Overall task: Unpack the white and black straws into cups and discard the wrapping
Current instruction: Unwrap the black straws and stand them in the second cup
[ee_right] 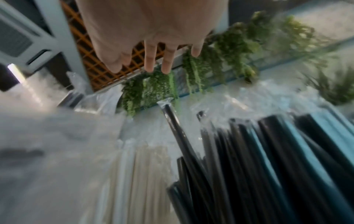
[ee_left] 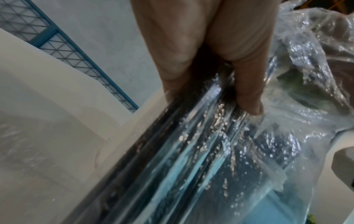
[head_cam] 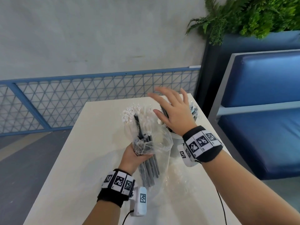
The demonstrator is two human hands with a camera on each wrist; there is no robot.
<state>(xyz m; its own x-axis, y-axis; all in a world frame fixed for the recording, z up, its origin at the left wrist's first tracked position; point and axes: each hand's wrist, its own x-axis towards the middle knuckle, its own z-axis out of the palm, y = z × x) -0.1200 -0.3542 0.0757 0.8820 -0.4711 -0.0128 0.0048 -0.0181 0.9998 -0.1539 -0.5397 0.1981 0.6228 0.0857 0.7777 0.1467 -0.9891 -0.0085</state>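
My left hand [head_cam: 138, 153] grips a clear plastic bag [head_cam: 160, 143] of black straws [head_cam: 149, 172] above the white table [head_cam: 73, 159]; one black straw pokes up out of the bag. In the left wrist view the fingers [ee_left: 247, 91] curl round the crinkled bag [ee_left: 210, 151]. Behind the bag a cup holds white straws [head_cam: 138, 114]. My right hand [head_cam: 168, 106] hovers with fingers spread and empty over a pale cup [head_cam: 174, 146] holding black straws [head_cam: 164, 111]. The right wrist view shows its spread fingers [ee_right: 149, 60] above black straws [ee_right: 268, 151] and white straws [ee_right: 143, 174].
More clear wrapping [head_cam: 177, 174] lies flat on the table near the front. A blue padded bench [head_cam: 259, 111] stands close on the right, with a planter of ferns [head_cam: 243, 17] behind it. A blue mesh railing [head_cam: 81, 98] runs beyond the table's far edge.
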